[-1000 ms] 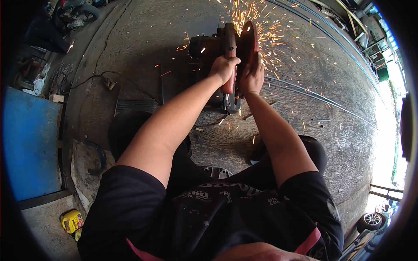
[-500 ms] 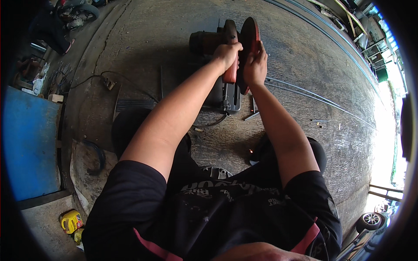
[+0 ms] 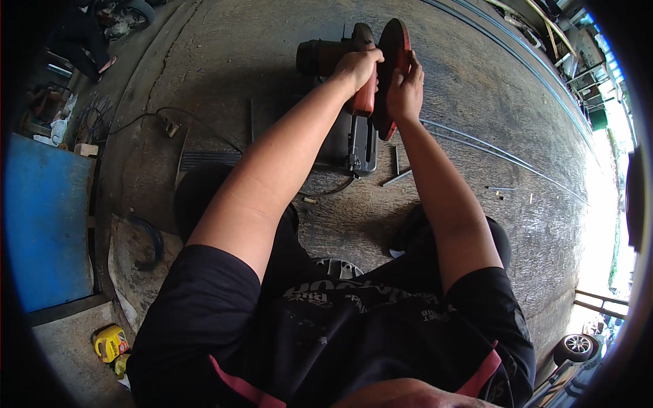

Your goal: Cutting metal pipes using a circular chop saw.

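A cut-off saw with a red handle [image 3: 364, 100] and a dark motor [image 3: 320, 58] stands on the floor ahead of me. My left hand [image 3: 358, 71] is wrapped round the handle. On the saw's right side is a large reddish cutting disc [image 3: 394, 41], seen nearly edge-on. My right hand [image 3: 406, 90] rests against the disc's right side, fingers stretched out rather than wrapped round anything. Below the handle shows the saw's grey slotted base [image 3: 367, 160]. Short metal pieces [image 3: 396, 178] lie just right of the base.
Long thin metal rods [image 3: 476, 144] run across the floor to the right, with small offcuts [image 3: 500, 188] nearby. A cable [image 3: 204, 124] trails at left. A blue panel [image 3: 47, 221] and yellow jug [image 3: 111, 343] stand at far left. Another person's leg [image 3: 85, 58] shows at upper left.
Both hands and the saw's head have shifted slightly farther away and up, exposing more of the base. A bright spark near my right foot has gone.
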The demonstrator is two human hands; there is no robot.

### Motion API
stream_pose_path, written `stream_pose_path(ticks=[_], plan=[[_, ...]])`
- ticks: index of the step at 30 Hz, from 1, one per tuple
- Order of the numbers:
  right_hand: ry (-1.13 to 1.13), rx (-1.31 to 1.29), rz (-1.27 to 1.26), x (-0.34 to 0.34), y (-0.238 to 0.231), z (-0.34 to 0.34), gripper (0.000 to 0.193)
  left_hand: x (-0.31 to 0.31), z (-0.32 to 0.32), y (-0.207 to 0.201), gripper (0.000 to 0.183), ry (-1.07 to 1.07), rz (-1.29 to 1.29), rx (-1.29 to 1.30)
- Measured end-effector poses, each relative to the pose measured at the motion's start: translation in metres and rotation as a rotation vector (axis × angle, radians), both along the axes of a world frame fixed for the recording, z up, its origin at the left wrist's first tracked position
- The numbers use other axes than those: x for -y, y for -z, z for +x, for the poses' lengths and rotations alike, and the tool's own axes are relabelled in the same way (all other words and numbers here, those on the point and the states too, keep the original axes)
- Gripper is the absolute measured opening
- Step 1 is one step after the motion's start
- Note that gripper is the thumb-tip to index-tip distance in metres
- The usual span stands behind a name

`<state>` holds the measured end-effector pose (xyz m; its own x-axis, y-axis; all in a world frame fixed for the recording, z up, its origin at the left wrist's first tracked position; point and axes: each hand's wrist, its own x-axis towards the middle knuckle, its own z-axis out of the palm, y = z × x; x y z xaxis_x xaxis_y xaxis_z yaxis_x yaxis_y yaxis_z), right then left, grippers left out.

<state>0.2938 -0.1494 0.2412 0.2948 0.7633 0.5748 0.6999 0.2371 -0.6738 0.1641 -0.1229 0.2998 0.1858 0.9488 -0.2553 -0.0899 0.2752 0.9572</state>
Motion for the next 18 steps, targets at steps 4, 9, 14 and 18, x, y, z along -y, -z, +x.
stream_pose_path(ticks=[4,9,14,18], plan=[[-0.048,-0.061,-0.020,0.012,0.012,0.000,0.051,0.012,-0.003,0.012,0.033,0.007,0.001,-0.009],[-0.101,-0.065,0.038,0.022,0.030,0.000,0.053,0.028,-0.006,0.025,0.033,0.026,0.000,-0.019],[-0.112,-0.055,0.064,0.028,0.041,0.001,0.054,0.037,-0.008,0.037,0.033,0.033,0.048,0.005],[-0.099,-0.068,0.011,0.035,0.051,-0.002,0.055,0.044,-0.009,0.049,0.033,0.033,0.074,0.036]])
